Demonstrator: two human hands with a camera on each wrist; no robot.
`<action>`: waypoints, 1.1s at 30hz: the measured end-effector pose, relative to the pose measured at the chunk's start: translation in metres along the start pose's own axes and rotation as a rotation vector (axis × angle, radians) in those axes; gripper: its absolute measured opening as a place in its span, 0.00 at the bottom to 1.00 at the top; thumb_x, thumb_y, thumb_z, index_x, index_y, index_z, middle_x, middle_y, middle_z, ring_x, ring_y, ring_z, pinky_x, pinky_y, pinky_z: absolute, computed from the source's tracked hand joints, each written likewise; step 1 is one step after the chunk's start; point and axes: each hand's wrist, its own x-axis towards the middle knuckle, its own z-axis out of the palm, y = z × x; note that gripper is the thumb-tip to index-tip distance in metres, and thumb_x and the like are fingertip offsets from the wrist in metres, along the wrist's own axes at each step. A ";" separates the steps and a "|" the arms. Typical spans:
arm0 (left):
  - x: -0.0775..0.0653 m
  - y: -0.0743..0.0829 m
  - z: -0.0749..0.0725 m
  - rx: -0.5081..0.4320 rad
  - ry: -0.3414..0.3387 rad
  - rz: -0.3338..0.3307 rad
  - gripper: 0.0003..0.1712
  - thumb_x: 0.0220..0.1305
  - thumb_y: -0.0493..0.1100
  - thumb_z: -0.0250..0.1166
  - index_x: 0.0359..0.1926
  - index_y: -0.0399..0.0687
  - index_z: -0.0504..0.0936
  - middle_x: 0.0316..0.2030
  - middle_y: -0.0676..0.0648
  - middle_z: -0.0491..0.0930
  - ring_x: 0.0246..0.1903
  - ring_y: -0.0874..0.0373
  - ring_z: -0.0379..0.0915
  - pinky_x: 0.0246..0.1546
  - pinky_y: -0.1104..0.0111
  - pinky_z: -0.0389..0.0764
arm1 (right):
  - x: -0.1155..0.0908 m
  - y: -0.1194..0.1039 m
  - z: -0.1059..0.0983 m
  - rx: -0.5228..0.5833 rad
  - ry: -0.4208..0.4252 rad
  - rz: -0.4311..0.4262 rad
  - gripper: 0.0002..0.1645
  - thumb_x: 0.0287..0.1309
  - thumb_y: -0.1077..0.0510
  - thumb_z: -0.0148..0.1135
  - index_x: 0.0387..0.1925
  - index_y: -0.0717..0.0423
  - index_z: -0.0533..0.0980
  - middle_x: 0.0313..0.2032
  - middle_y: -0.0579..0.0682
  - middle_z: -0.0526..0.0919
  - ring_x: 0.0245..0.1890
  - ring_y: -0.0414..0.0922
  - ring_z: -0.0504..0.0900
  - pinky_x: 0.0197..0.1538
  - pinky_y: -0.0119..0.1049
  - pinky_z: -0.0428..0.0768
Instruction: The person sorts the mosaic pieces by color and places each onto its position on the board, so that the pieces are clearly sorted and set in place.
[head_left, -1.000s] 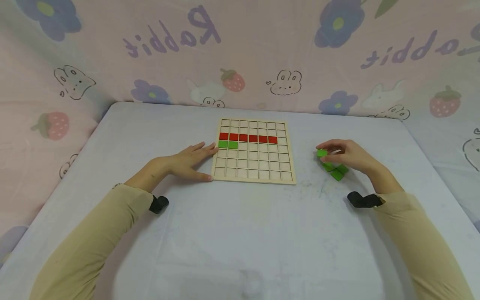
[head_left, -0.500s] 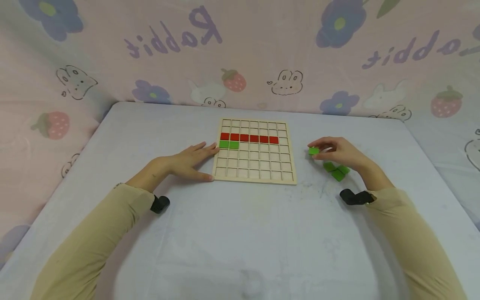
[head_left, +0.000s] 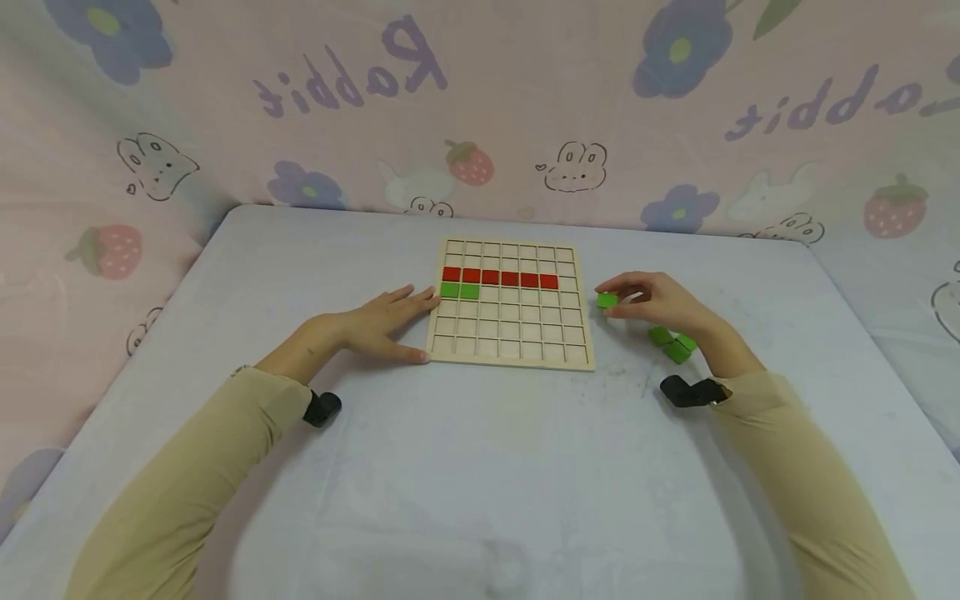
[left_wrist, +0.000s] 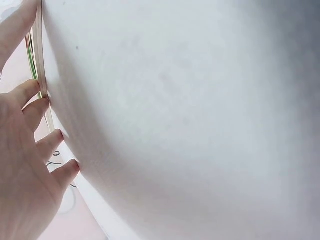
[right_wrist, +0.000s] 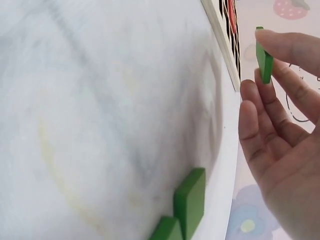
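Observation:
A wooden grid board [head_left: 510, 365] lies flat at mid-table, with a row of several red square tiles [head_left: 491, 277] and two green tiles [head_left: 470, 291] at the left of the row below. My left hand [head_left: 378, 323] rests with spread fingers against the board's left edge; in the left wrist view its fingertips [left_wrist: 44, 103] meet the table by that edge. Just right of the board, my right hand [head_left: 652, 300] pinches a green square tile [right_wrist: 264, 57] between thumb and fingers, raised off the table. Behind it lie several loose green tiles [head_left: 677, 345].
The table [head_left: 480, 467] has a white cover with faint smudges. A pink cloth [head_left: 510, 108] printed with rabbits, flowers and strawberries hangs behind and at the sides. Black wrist camera mounts [head_left: 322, 408] stick out below both sleeves.
My right hand has carried the green tile leftward, from over the loose green tiles to near the board's right edge. My left hand has stayed at the board's left edge.

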 end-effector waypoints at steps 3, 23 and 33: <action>0.000 0.000 0.000 -0.007 0.000 -0.001 0.52 0.61 0.60 0.63 0.76 0.49 0.44 0.76 0.45 0.38 0.75 0.41 0.26 0.72 0.45 0.35 | 0.004 -0.001 0.003 -0.001 0.006 -0.012 0.25 0.58 0.55 0.67 0.56 0.57 0.76 0.51 0.55 0.78 0.43 0.38 0.78 0.42 0.25 0.76; 0.001 -0.001 0.001 0.000 0.008 -0.002 0.52 0.61 0.59 0.63 0.76 0.48 0.44 0.76 0.44 0.38 0.75 0.41 0.25 0.72 0.46 0.34 | 0.022 -0.023 0.020 0.053 -0.010 -0.039 0.26 0.56 0.57 0.68 0.57 0.59 0.76 0.51 0.57 0.79 0.44 0.42 0.76 0.48 0.25 0.74; 0.000 -0.001 0.002 -0.005 0.016 0.011 0.51 0.62 0.59 0.62 0.76 0.47 0.45 0.76 0.44 0.38 0.74 0.40 0.26 0.72 0.44 0.34 | 0.033 -0.030 0.027 0.062 -0.004 -0.047 0.25 0.56 0.59 0.68 0.56 0.61 0.76 0.47 0.58 0.79 0.43 0.43 0.76 0.46 0.25 0.75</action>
